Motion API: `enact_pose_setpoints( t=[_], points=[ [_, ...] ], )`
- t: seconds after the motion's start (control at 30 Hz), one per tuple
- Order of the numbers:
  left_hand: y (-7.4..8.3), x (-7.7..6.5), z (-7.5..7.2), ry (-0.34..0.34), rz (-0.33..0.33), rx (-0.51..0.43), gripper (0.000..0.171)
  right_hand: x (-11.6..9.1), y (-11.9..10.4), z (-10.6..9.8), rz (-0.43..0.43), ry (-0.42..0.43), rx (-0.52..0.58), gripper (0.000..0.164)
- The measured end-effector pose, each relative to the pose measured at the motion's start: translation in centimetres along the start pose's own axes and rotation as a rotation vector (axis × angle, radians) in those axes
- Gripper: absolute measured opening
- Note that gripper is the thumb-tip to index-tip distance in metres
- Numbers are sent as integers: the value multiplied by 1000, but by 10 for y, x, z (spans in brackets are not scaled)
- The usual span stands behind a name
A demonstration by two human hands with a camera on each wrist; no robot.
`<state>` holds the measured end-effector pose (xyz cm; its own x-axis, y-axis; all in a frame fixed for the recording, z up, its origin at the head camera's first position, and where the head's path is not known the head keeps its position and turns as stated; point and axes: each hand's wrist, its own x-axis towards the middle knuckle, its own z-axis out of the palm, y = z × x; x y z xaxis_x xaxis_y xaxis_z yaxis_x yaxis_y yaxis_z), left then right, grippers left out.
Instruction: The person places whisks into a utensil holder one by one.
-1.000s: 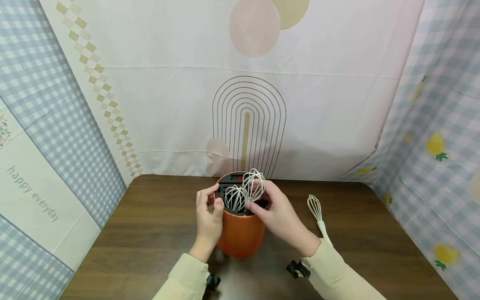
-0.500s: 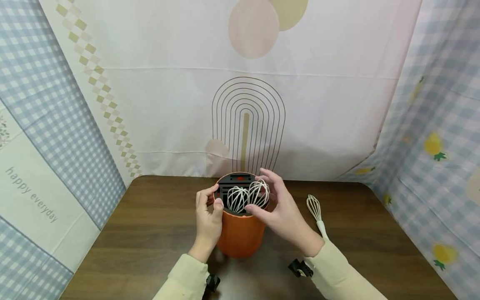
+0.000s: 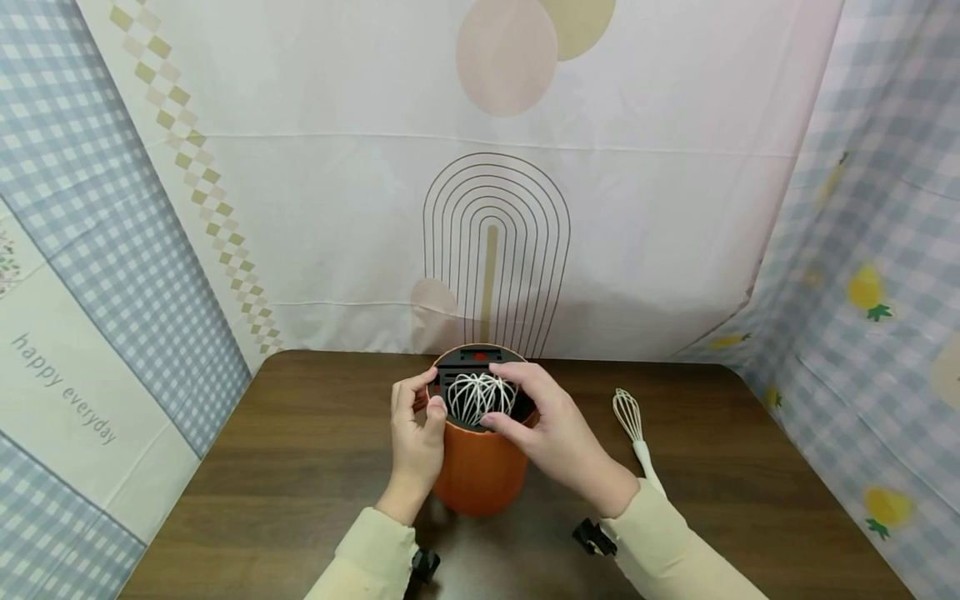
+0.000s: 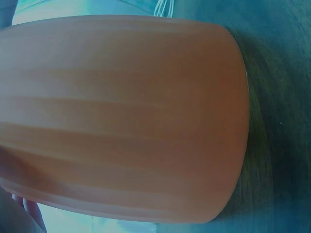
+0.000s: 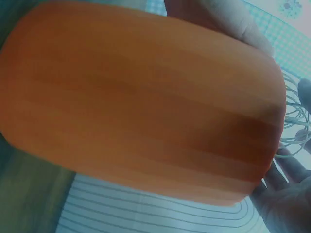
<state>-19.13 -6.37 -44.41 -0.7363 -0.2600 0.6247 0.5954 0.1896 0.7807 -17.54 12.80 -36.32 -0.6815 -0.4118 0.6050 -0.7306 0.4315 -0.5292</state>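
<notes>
One whisk (image 3: 498, 397) — within right hand (image 3: 553, 432)

The holder (image 3: 482, 471) is plain orange, its insert (image 3: 457, 360) black with touches of red. The whisk wires (image 3: 472, 400) within it are white, as is the loose whisk (image 3: 641, 454) to its right. Beneath the holder, the table (image 3: 315, 433) is dark brown with wood grain. Behind it, the white backdrop (image 3: 337, 217) bears dark nested arches, pinkish-beige and mustard circles, and beige-and-mustard diamonds. Left of the holder, the side cloth (image 3: 97, 192) is blue-and-white gingham; right of it, the fruit-print cloth (image 3: 817, 333) shows blue-and-white checks and yellow fruit with green leaves. Nearer than the holder, the sleeves (image 3: 375, 554) are pale cream.
</notes>
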Motion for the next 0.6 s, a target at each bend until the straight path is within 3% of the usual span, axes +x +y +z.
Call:
enact_pose_setpoints(
  t=[0.3, 0.47, 0.6],
  points=[
    [-1, -1, -3, 1, 5, -13, 34, -2, 3, -7, -6, -8, -7, 69],
    [-2, 0, -2, -4, 11, -11, 35, -4, 10, -23, 40, -15, 69, 71],
    [1, 0, -1, -6, 16, -11, 36, -12, 22, -38, 99, -2, 54, 70]
  ],
)
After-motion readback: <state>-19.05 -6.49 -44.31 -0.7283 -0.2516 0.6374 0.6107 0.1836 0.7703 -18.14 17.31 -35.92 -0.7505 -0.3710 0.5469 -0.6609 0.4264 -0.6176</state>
